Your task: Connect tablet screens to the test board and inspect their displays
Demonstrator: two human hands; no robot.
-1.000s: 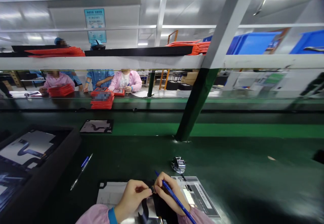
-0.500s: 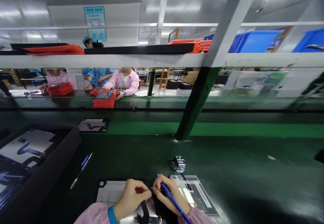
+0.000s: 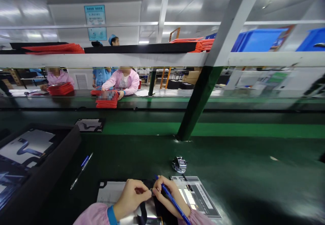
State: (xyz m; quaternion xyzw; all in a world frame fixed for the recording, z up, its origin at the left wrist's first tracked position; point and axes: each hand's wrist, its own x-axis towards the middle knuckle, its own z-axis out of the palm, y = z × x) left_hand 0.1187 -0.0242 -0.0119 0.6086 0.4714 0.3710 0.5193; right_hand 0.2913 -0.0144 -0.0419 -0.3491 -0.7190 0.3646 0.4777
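Two containers stand out. Far to the left of the tally counter sits a deep black tray, holding a white sheet with a dark bent strip laid on it. High up to the right of the tally counter, blue bins stand on an overhead shelf, and I cannot see what is inside them.

Just on the near side of the tally counter, a flat panel lies on the desk, with both of the person's hands over it. The left hand has thumb and forefinger closed in a pinch on a small connector. The right hand is curled and meets it fingertip to fingertip at the same connector, with a blue pen clamped between its fingers, tip slanting up toward the tally counter. A printed label sheet lies near and to the right of the tally counter, just beside the right hand.

Left of the tally counter, between it and the black tray, a second pen lies loose. Farther left and beyond, a small panel rests alone on the belt. A slanted post rises just beyond the tally counter and cuts across the view. Well beyond it to the left, co-workers in pink and blue coats work at red stacks.
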